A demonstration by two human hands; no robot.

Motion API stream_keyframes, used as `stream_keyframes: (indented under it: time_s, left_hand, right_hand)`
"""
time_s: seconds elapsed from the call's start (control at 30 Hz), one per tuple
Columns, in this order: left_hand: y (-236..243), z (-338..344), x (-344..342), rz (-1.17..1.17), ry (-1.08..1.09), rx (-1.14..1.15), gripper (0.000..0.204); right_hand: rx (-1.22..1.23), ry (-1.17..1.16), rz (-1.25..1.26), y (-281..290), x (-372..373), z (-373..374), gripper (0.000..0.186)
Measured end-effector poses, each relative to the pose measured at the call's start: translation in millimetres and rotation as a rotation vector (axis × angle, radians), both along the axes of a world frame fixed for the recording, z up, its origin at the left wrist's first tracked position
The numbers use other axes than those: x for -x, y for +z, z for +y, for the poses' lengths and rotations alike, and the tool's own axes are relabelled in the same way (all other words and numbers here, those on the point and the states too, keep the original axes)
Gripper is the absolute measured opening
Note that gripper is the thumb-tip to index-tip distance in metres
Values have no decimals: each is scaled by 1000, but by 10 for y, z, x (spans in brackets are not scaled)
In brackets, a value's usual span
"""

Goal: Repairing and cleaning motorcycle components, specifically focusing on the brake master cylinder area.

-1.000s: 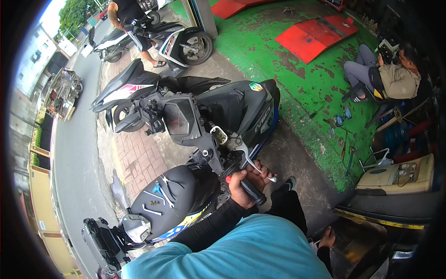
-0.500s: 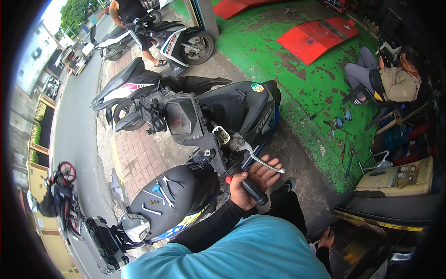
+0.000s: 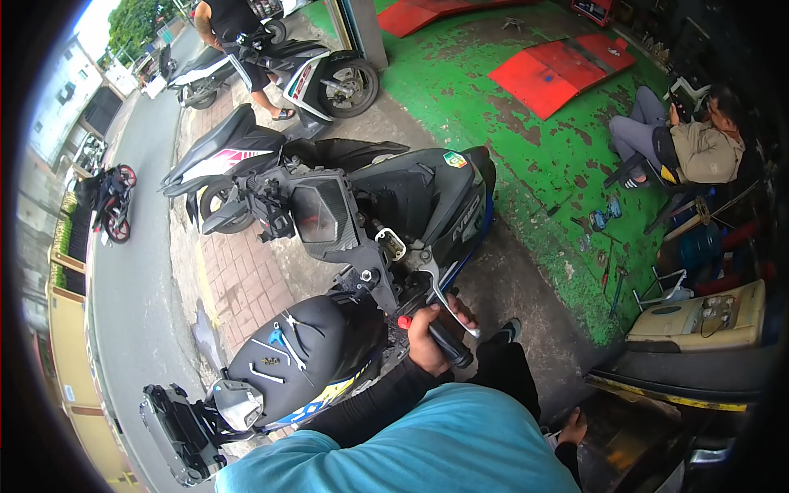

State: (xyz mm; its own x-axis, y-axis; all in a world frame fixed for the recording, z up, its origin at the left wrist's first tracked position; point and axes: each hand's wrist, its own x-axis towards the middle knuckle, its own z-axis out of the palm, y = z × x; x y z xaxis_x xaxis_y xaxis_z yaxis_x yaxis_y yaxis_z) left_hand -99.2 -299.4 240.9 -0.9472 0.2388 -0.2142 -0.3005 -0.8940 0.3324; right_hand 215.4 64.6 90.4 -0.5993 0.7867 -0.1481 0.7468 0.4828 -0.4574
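Observation:
My left hand (image 3: 427,343) is closed round the black handlebar grip (image 3: 449,345) of a scooter, its fingers hooked over the silver brake lever (image 3: 451,306). The lever is drawn in close to the grip. Just ahead of the lever, a small fluid reservoir (image 3: 391,244) stands with its top off. My right hand (image 3: 573,426) hangs low at the right, beside my leg, with curled fingers; what it may hold is hidden. On the scooter's seat (image 3: 316,333) lie a blue-handled tool (image 3: 278,335), a wrench (image 3: 294,357), an angled key (image 3: 267,376) and small screws (image 3: 270,361).
Another scooter (image 3: 222,148) is parked just beyond. A person (image 3: 699,135) sits at the right near scattered hand tools (image 3: 606,214) on the green floor. Red ramps (image 3: 559,74) lie further back. A cream-coloured case (image 3: 699,316) stands at the right; the road runs along the left.
The fingers of my left hand, spread open before, have curled over the brake lever and pulled it toward the grip. A motorcycle on the road has moved further up the street.

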Motion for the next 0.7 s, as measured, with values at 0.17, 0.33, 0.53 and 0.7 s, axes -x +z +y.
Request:
stream_keyframes:
  time_s: [0.17,0.33,0.53,0.7]
  left_hand:
    - [-69,-29,-34,10,-40,-44,28]
    - [-193,-102,-55,103,-62,-12,44]
    - [70,-16,13,139,-153,-86,79]
    - [43,-13,12,99,-132,-45,67]
  right_hand:
    - [9,-37,-6,-40,-47,23,53]
    - [30,-16,-8,4,17,36,52]
    - [4,37,18,-15,57,33,47]
    - [-17,16,11,-66,38,41,50]
